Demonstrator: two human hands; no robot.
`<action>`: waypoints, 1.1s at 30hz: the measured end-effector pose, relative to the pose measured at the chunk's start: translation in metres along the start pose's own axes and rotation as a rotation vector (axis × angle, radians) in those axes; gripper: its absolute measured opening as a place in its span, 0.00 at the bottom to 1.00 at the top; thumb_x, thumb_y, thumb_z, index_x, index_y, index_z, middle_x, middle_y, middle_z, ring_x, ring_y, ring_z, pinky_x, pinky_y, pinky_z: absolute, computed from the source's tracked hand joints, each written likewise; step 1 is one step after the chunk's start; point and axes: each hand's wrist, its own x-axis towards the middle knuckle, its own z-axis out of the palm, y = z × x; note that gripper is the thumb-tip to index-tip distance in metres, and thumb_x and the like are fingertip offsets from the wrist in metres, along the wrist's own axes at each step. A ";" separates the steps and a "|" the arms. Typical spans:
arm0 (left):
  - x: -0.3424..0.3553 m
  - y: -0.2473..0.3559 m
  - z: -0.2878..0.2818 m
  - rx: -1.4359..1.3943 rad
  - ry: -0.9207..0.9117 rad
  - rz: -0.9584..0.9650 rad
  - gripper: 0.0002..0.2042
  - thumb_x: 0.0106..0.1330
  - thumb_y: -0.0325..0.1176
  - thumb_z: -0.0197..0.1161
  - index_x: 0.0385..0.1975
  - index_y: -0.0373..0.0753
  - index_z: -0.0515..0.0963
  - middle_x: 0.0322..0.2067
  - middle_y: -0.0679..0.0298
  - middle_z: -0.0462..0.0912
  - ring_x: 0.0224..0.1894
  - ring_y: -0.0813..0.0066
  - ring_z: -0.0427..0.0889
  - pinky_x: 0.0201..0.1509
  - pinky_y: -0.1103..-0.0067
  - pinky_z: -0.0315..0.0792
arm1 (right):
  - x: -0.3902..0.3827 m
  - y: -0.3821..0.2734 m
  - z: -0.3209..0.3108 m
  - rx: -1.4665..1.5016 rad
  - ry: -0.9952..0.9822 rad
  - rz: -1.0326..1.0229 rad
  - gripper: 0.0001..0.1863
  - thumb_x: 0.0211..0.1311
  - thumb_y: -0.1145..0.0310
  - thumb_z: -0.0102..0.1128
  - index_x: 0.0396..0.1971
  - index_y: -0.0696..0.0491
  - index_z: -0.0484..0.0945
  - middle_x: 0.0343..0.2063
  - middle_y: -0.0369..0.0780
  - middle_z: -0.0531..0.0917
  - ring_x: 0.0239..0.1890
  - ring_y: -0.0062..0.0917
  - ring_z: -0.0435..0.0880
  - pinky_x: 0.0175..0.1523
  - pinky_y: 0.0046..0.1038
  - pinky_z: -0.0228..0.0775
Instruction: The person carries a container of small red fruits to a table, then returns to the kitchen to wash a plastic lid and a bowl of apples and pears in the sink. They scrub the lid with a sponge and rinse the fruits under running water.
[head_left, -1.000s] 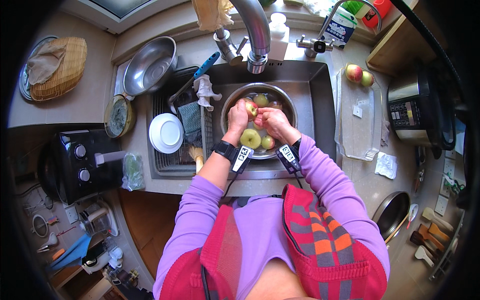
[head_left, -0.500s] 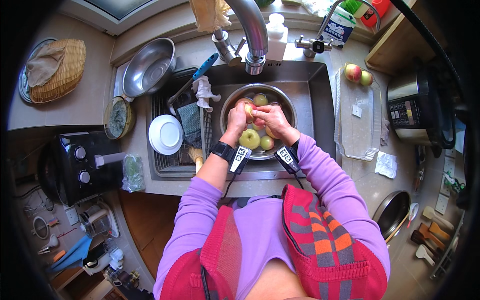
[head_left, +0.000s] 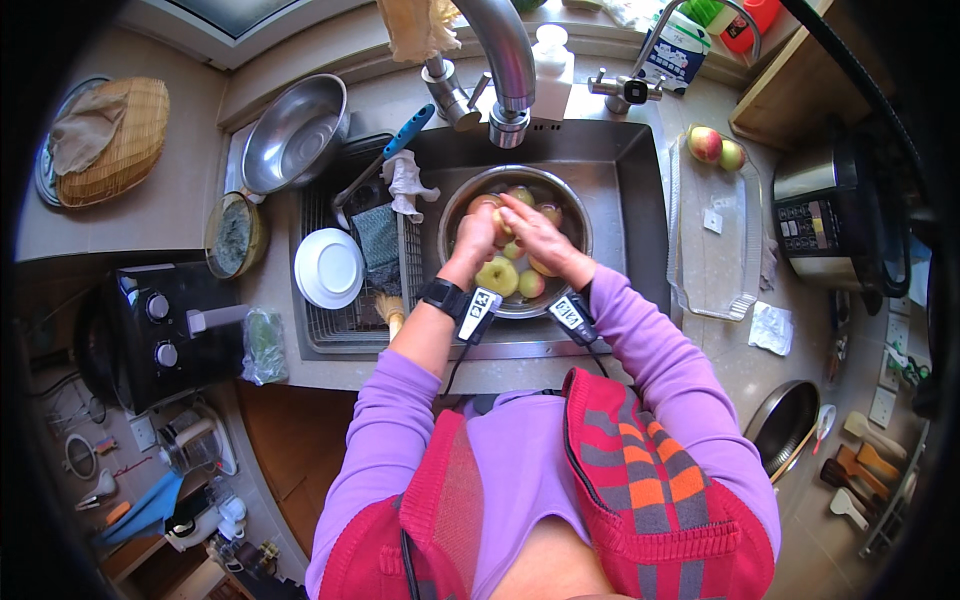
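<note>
handling of apples at a sink, judged to be partway through: in the round, stainless-steel bowl (head_left: 590, 235), set inside the dark-rimmed grey metal sink (head_left: 636, 215), several fruits remain — a large yellow-green apple (head_left: 497, 277) at seven o'clock, a smaller red-and-green apple (head_left: 531, 284) at five, others toward twelve and one. two red-and-yellow apples (head_left: 706, 146) lie at the twelve o'clock end of the clear, ribbed plastic tray (head_left: 712, 272), itself at three o'clock from the bowl; whether these are finished or waiting cannot be told. the left hand (head_left: 476, 236), over the bowl's nine o'clock side, is curled narrowly about a mostly hidden, pale yellowish apple (head_left: 499, 224) near the bowl's centre. the right hand (head_left: 543, 243) lies across it from four o'clock, fingers straight, close together and pointing toward ten — whether they grip or merely cover the fruit cannot be told.
</note>
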 end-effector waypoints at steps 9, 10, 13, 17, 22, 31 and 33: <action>-0.016 0.002 0.021 0.497 0.248 0.661 0.20 0.65 0.42 0.40 0.33 0.37 0.79 0.23 0.49 0.79 0.25 0.57 0.80 0.31 0.68 0.72 | 0.019 -0.008 0.007 0.491 0.281 0.408 0.14 0.63 0.63 0.45 0.35 0.57 0.76 0.30 0.40 0.80 0.31 0.26 0.77 0.41 0.26 0.68; -0.014 0.006 0.015 0.152 0.054 0.392 0.20 0.64 0.45 0.39 0.33 0.39 0.77 0.19 0.55 0.76 0.17 0.66 0.73 0.21 0.74 0.65 | 0.013 -0.011 0.010 0.438 0.253 0.272 0.14 0.63 0.63 0.46 0.37 0.58 0.76 0.31 0.41 0.79 0.34 0.25 0.77 0.43 0.24 0.67; -0.009 0.012 0.003 -0.365 -0.302 -0.324 0.19 0.63 0.51 0.36 0.28 0.44 0.68 0.14 0.62 0.68 0.06 0.83 0.56 0.07 0.86 0.48 | 0.001 -0.016 0.013 0.430 0.062 0.043 0.14 0.60 0.64 0.49 0.37 0.60 0.77 0.36 0.40 0.78 0.41 0.23 0.74 0.47 0.21 0.64; -0.013 0.004 0.016 -0.222 -0.054 -0.254 0.22 0.62 0.53 0.35 0.34 0.41 0.69 0.12 0.60 0.69 0.07 0.78 0.62 0.07 0.82 0.54 | 0.007 -0.019 0.012 0.638 0.126 0.340 0.12 0.59 0.65 0.51 0.34 0.59 0.78 0.33 0.40 0.78 0.38 0.22 0.75 0.44 0.22 0.65; -0.012 0.008 0.012 -0.219 -0.028 -0.129 0.23 0.63 0.53 0.35 0.30 0.39 0.70 0.13 0.62 0.69 0.08 0.75 0.65 0.08 0.82 0.56 | 0.009 -0.023 0.010 0.612 0.104 0.250 0.12 0.59 0.66 0.51 0.33 0.59 0.78 0.32 0.40 0.78 0.37 0.23 0.75 0.44 0.24 0.66; -0.022 0.025 0.020 0.035 -0.036 0.065 0.25 0.64 0.54 0.42 0.42 0.36 0.71 0.18 0.63 0.73 0.11 0.78 0.70 0.13 0.85 0.67 | 0.031 -0.012 0.013 0.217 0.313 0.204 0.13 0.59 0.64 0.51 0.26 0.58 0.79 0.25 0.39 0.80 0.28 0.22 0.76 0.34 0.24 0.68; -0.022 0.016 0.021 -0.083 -0.153 0.073 0.26 0.62 0.55 0.48 0.46 0.35 0.69 0.29 0.59 0.75 0.20 0.76 0.75 0.21 0.84 0.75 | 0.036 -0.001 0.008 0.203 0.257 0.352 0.18 0.60 0.58 0.49 0.27 0.59 0.79 0.25 0.41 0.80 0.28 0.24 0.76 0.35 0.26 0.68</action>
